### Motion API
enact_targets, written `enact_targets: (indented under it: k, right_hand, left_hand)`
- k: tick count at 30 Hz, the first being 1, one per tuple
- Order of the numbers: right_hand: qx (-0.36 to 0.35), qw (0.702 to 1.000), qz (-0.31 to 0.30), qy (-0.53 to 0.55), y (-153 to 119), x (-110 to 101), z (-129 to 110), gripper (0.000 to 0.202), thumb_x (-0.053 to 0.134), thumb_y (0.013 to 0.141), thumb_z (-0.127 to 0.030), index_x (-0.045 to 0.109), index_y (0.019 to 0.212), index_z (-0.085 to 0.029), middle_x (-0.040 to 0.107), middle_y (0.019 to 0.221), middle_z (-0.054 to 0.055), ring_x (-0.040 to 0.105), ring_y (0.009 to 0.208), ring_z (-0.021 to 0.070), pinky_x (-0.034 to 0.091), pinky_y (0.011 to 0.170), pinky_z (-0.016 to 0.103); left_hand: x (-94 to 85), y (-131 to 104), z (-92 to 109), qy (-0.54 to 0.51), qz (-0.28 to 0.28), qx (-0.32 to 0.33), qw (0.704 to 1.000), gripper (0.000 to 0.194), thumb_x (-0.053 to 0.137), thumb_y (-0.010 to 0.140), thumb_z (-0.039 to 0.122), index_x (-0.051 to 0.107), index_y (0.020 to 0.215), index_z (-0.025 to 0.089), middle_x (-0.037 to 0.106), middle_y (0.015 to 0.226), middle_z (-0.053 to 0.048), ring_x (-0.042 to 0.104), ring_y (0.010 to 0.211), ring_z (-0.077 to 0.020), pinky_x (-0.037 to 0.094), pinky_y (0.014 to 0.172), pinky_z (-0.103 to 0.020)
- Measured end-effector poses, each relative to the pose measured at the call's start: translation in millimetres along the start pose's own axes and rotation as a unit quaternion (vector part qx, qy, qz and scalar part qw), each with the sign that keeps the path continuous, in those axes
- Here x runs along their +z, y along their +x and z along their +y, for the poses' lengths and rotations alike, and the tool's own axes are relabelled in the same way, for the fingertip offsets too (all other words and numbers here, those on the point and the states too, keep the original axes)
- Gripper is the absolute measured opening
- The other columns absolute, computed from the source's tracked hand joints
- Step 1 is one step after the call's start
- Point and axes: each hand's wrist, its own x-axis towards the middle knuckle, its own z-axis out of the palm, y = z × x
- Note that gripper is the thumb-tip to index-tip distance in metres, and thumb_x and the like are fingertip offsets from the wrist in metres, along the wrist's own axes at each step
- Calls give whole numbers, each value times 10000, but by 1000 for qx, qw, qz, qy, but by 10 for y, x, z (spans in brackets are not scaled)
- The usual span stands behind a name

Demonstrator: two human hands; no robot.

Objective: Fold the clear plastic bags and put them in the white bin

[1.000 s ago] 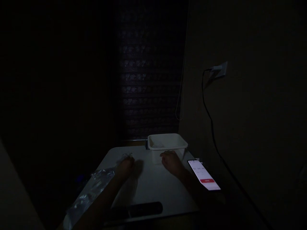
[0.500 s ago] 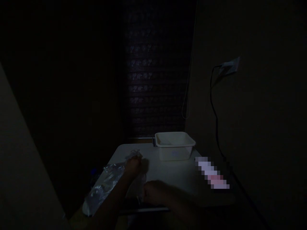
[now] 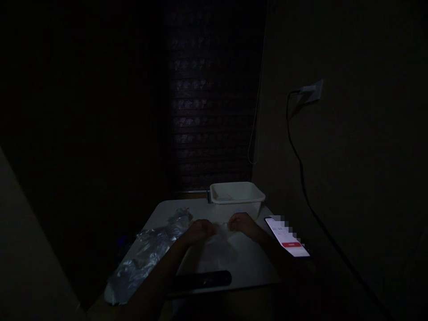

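Looking down through the head camera, I see both hands at the lower centre of the frame, near each other with a small gap between them. My left hand (image 3: 201,228) has its fingers closed on one side of the top edge of a thin plastic piece (image 3: 219,249), and my right hand (image 3: 243,223) pinches the other side. The piece spans the gap and hangs toward the bottom of the frame, over the white table (image 3: 256,263); the light is too dim for me to tell whether its lower end touches the surface.

At lower left, beside my left forearm, a crumpled heap of shiny clear plastic (image 3: 150,247) lies along the table's edge. Just beyond my right hand, right of centre, stands a white tub (image 3: 236,209), upright, with something pale inside that I cannot make out. A lit phone (image 3: 286,238) with a red bar lies at lower right, its upper part pixelated. A dark slot (image 3: 203,280) shows near the table's bottom edge. At upper right a black cable (image 3: 302,176) drops from a wall socket (image 3: 313,91); a patterned blind (image 3: 190,104) fills the upper centre.
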Motion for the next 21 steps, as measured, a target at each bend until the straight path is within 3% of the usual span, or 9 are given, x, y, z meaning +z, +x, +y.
enact_targets:
  k: [5, 7, 9, 15, 21]
  right_hand:
    - [24, 992, 99, 77, -11, -222, 87, 120, 501, 556, -238, 529, 625, -144, 538, 529, -15, 504, 511, 91, 385, 513, 215]
    - [41, 986, 133, 89, 4, -269, 135, 194, 492, 589, -281, 534, 715, -138, 545, 569, -6, 511, 531, 94, 388, 524, 220]
    - [57, 987, 126, 80, -6, -308, 156, 268, 468, 631, -344, 544, 784, -138, 562, 628, 11, 520, 559, 101, 392, 539, 229]
    - [51, 991, -119, 17, -198, -429, 149, 311, 557, 594, -398, 612, 802, -173, 602, 749, 32, 542, 673, 147, 393, 568, 236]
    - [122, 962, -243, 2, -237, -405, 192, 570, 634, 531, -351, 495, 1060, -191, 530, 1021, 69, 512, 850, 141, 386, 642, 205]
  left_hand:
    - [121, 28, 111, 14, 23, -1, 1000, 108, 537, 487, 48, 509, 436, 139, 492, 440, 38, 443, 463, -69, 327, 476, -158]
    - [177, 48, 174, -22, 45, -4, 999, 118, 517, 514, 61, 489, 429, 137, 475, 420, 43, 424, 431, -56, 319, 456, -153]
    - [234, 65, 237, -85, 61, -29, 994, 129, 486, 561, 89, 460, 443, 136, 453, 399, 48, 406, 386, -45, 317, 431, -152]
    - [284, 46, 305, -225, 93, -161, 956, 109, 391, 654, 144, 422, 550, 138, 497, 443, 17, 504, 395, -89, 401, 446, -214]
    - [199, 9, 189, -224, 111, -216, 944, 160, 399, 686, 202, 405, 541, 135, 480, 404, 13, 514, 391, -102, 429, 458, -235]
